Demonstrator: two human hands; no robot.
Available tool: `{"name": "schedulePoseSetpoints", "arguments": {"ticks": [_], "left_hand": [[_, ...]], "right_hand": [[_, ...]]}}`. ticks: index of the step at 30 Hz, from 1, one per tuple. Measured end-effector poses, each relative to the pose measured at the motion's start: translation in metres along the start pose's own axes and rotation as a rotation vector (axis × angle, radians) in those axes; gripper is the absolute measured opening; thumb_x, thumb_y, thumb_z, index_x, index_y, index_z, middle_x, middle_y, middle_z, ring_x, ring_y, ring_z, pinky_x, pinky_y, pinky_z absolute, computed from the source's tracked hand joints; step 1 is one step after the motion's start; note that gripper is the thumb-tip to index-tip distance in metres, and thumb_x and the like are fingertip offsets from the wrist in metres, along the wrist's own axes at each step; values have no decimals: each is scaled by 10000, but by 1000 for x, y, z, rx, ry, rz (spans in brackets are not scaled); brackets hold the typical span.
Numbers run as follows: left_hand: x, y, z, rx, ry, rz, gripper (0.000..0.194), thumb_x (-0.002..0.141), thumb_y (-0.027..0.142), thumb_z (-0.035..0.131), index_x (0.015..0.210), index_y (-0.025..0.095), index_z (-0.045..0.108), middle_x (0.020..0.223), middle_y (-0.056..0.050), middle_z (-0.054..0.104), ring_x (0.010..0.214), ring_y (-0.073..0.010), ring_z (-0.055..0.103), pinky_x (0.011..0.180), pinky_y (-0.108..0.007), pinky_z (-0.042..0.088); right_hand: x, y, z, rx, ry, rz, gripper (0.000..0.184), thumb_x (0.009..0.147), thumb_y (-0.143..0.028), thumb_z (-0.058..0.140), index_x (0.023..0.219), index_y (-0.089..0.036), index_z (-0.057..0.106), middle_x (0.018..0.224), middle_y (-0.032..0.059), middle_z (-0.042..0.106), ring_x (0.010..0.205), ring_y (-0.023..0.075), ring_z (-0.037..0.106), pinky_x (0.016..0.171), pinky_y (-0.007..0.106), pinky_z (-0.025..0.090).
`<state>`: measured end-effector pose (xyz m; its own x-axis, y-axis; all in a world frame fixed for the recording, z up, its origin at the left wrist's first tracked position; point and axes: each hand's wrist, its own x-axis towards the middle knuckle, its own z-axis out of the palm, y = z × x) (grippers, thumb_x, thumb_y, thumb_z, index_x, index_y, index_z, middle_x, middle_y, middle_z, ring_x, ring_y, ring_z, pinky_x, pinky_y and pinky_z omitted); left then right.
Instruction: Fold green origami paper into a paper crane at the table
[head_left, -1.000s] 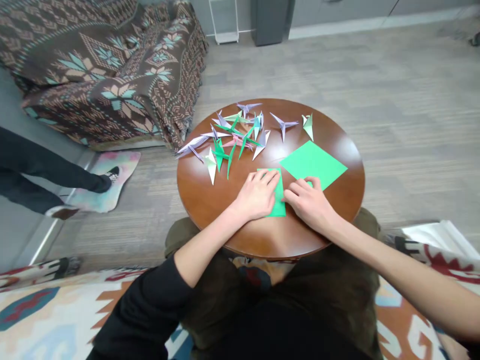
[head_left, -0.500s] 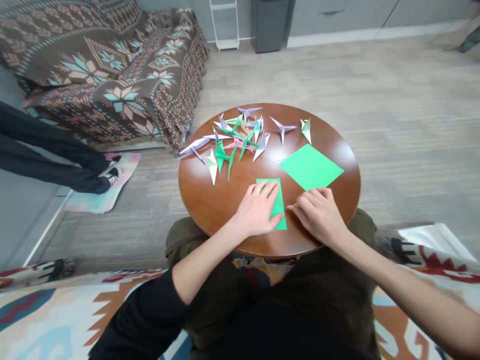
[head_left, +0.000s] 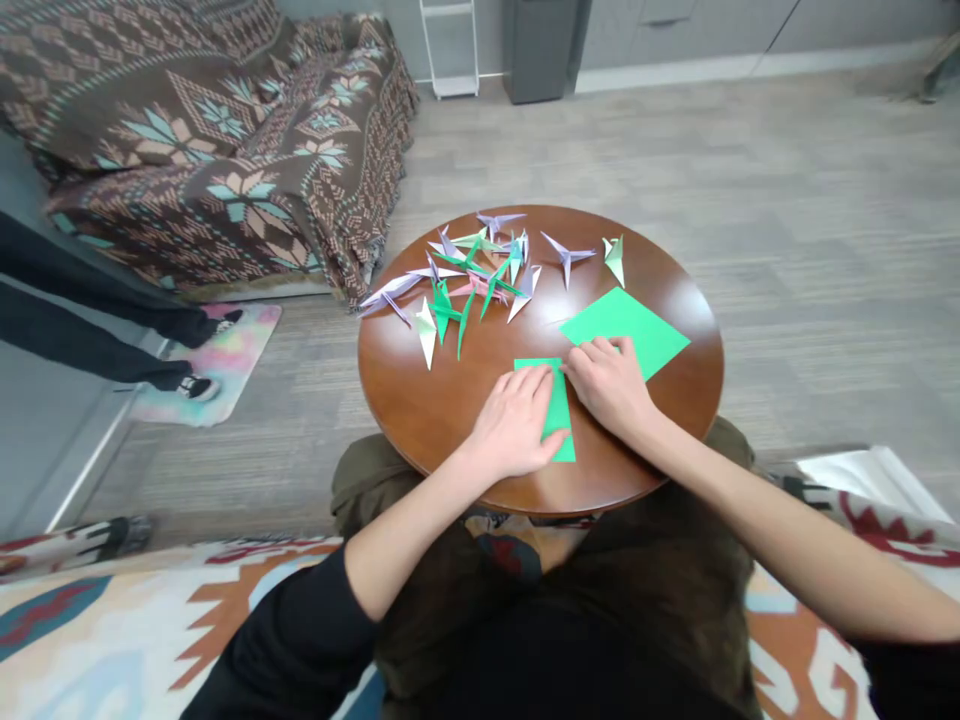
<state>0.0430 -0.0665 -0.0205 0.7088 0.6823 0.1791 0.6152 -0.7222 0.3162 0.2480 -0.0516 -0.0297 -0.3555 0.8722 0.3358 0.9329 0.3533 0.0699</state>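
Observation:
A folded green paper (head_left: 559,410) lies on the round wooden table (head_left: 450,400) near its front edge. My left hand (head_left: 516,420) lies flat on the folded paper's left half, fingers stretched out. My right hand (head_left: 611,385) rests at the paper's upper right corner, fingers bent and pressed on its edge. A flat green paper square (head_left: 637,325) lies just beyond my right hand, partly under its fingers. Several folded paper cranes (head_left: 469,275) in green, lilac and white are scattered over the far half of the table.
A sofa under a brown patterned throw (head_left: 210,140) stands at the back left. Another person's dark trouser legs and shoes (head_left: 112,330) are on a pastel mat (head_left: 217,360) at the left. A patterned blanket (head_left: 112,610) covers the seat around me.
My right hand has moved up and left from the table's front to the folded paper's upper right corner. The other person's feet have shifted on the mat.

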Motion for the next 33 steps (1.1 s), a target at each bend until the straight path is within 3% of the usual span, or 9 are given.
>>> {"name": "schedulePoseSetpoints", "arguments": {"ticks": [6,10,13,16,20,24,27,29,33], "left_hand": [[-1,-4,6,-57,84,17,663,902,445,750,1379,8,602,1522,-311,578,1435,-443,541,1219,-570,434],[-9,-8,-2,-176,371,11,312,997,344,658,1199,105,669,1491,-257,603,1428,-377,546,1210,-542,461],[-18,-13,-10,-291,554,-111,171,1035,187,536,1138,164,670,1295,-174,699,1265,-276,652,1124,-478,532],[-27,-17,-13,-396,515,-178,175,999,139,556,1121,176,675,1237,-150,716,1211,-255,688,1088,-450,559],[-37,-18,-15,-590,485,-247,180,996,169,574,1125,186,698,1276,-144,706,1237,-242,693,1106,-427,566],[-46,-12,-22,-906,477,-479,186,989,314,645,1089,179,723,1210,-135,752,1176,-250,740,1063,-418,608],[-51,-5,-30,-1163,320,-687,398,931,527,734,1009,137,758,1057,-149,806,1032,-284,792,979,-445,647],[-50,-1,-34,-1350,190,-747,534,874,628,774,993,108,788,1060,-181,819,1039,-310,798,985,-455,641],[-41,5,-37,-1686,80,-750,577,834,625,825,1068,99,806,1087,-192,831,1046,-310,803,993,-443,629]], "right_hand": [[29,10,-2,19,-41,113,253,1048,-162,478,945,-127,706,911,190,772,913,343,614,816,422,337],[10,-8,-20,82,-46,116,269,1070,-270,510,977,-123,715,934,192,784,914,346,677,801,431,446],[-18,-39,-28,368,-11,-9,404,1035,-413,635,1248,-76,702,1289,239,765,1238,373,687,1048,489,526],[-38,-65,-25,515,-60,-45,602,969,-424,743,1404,-21,644,1506,294,641,1431,416,602,1219,576,463],[-43,-72,-13,584,-54,33,433,991,-319,720,1376,-121,702,1472,218,694,1434,375,623,1247,599,458],[-36,-62,-13,661,-18,93,287,1004,-261,695,1263,-163,771,1333,171,786,1330,348,711,1190,554,533],[-34,-58,-24,765,26,193,279,1024,-316,673,1229,-165,789,1272,157,814,1209,343,779,1087,508,612],[-35,-60,-32,859,51,265,303,1040,-333,645,1266,-181,779,1242,132,829,1125,315,813,1013,456,651],[-42,-70,-40,870,139,121,345,1047,-301,628,1338,-155,745,1351,153,780,1285,307,744,1168,484,559]]}}
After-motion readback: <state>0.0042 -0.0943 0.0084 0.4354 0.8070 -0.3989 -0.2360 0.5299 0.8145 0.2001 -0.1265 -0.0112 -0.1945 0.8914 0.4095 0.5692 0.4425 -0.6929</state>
